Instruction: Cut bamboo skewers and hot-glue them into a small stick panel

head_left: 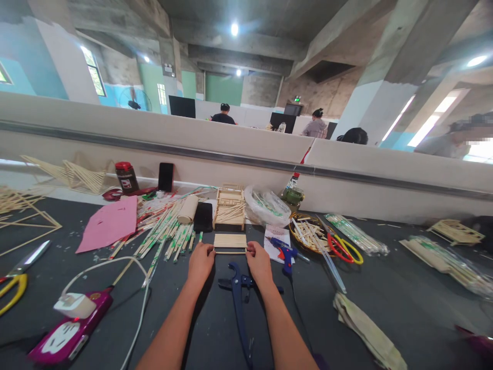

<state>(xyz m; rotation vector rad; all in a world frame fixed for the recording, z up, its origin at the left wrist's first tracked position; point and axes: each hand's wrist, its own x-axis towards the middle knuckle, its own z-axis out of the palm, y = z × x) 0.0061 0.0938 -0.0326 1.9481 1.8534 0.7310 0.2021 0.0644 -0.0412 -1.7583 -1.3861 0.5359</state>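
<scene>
Blue cutters (238,293) lying between my wrists; I am pinching a thin stick (230,252) endwise, left hand (200,262) and right hand (259,263), aligning it against the stick panel (230,240).

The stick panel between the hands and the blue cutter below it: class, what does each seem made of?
Stick panel: pale bare wood or bamboo, matt, with visible seams between the parallel sticks. Left hand and right hand hold its ends. Blue cutter: handles look like painted metal or plastic, slightly glossy; which one is unclear.
</scene>
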